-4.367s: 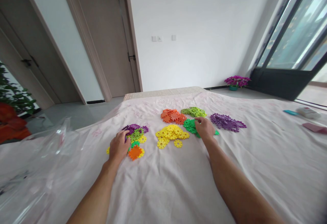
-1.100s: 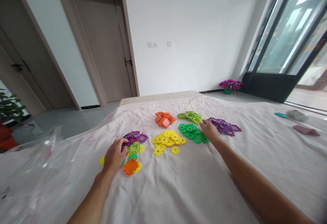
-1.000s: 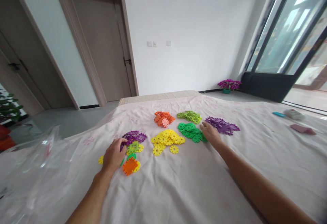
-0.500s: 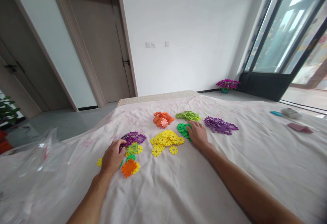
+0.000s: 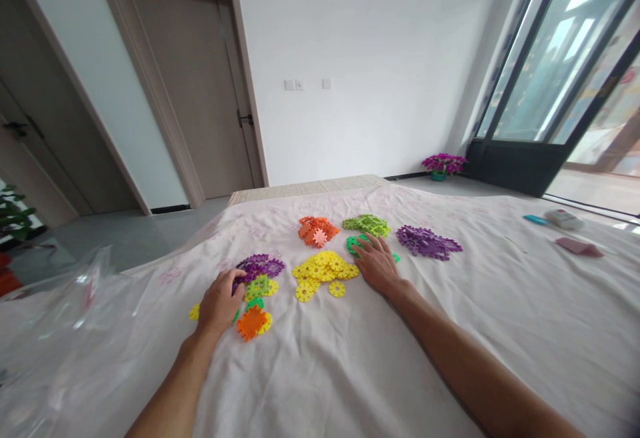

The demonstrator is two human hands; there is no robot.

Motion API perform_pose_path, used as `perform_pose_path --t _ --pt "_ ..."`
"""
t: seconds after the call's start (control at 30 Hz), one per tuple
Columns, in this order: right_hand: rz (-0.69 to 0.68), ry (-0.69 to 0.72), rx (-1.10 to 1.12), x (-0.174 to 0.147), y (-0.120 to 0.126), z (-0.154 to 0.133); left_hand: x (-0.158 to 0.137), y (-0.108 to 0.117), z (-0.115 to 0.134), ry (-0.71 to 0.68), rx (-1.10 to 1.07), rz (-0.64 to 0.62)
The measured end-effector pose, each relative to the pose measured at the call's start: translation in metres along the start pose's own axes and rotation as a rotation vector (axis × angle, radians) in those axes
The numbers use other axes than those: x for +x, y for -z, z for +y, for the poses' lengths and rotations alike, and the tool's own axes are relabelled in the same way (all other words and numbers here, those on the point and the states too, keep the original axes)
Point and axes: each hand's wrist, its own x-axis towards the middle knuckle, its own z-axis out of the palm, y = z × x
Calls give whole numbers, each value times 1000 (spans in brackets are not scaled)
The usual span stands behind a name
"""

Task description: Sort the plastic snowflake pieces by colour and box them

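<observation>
My left hand (image 5: 220,301) rests at the near left edge of a small purple pile of flat plastic building pieces (image 5: 259,267), thumb and fingers apart. Purple shows in the gap between them; I see nothing firmly gripped. Beside it lie a light green square piece (image 5: 259,286), a green disc (image 5: 255,303) and an orange square piece (image 5: 252,322) over yellow discs. My right hand (image 5: 379,263) lies palm down with spread fingers over a pile of green notched discs (image 5: 353,245), covering most of it. A heap of yellow notched discs (image 5: 325,267) sits just to its left.
Behind are piles of orange pieces (image 5: 317,230), light green pieces (image 5: 367,225) and purple pieces (image 5: 429,242). Clear plastic bags (image 5: 75,331) lie at left on the wrinkled cloth (image 5: 320,371). A pink item (image 5: 579,247) and a white item (image 5: 563,219) are at far right.
My right hand has shifted slightly left and spread over the green discs, and some green now shows at its right side. My left hand has stayed nearly in place, its thumb a little farther from the fingers.
</observation>
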Motion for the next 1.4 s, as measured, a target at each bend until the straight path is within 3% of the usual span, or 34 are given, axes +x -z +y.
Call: perform_pose_path --t 0.13,0.3,0.37,0.43,0.6,0.77,0.83,1.03,1.17,1.27,1.4 --pt "-34 36 42 -4 3 -11 0 -1 -2 -47 34 32" --pt "-13 51 94 -6 5 -16 -2 10 18 -223 89 235" --pt "4 57 97 -7 5 -16 -5 11 39 -309 -6 173" --pt "-4 77 91 -7 4 -17 -9 6 64 -345 -107 31" --pt "-56 148 103 -6 2 -22 -13 -33 120 -266 -187 -289" --pt "-109 172 122 -3 6 -26 -3 -70 151 -79 -127 -328" --pt "-119 185 127 -3 9 -29 -1 -80 159 -75 -125 -293" --pt "-132 138 188 -4 11 -37 2 -94 174 -133 -209 -189" --pt "-22 61 314 3 3 -37 7 -91 167 -131 -202 -248" --pt "37 125 415 10 -9 -41 8 -91 160 -171 -189 -302" --pt "-8 347 347 14 -22 -51 10 -97 160 -234 -198 -259"
